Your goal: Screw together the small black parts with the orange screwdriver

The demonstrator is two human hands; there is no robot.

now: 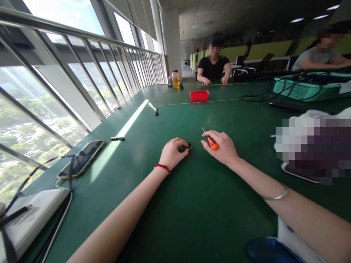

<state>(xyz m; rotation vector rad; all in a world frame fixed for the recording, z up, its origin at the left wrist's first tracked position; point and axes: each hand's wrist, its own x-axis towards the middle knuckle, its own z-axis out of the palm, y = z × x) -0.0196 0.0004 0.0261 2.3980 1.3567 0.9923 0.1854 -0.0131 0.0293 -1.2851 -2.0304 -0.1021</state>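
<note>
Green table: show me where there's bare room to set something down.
Bare between the red tray and right hand, and between the left hand and phone. Crowded at far right, with the teal basket and black cables, and near left, around the white box.

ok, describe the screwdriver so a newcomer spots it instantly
On the green table, find the right hand, on the arm wearing a silver bangle. The screwdriver is in that hand, thin shaft angled away and leftward. Its orange-and-black handle sets it apart from the small dark piece in the left hand.
</note>
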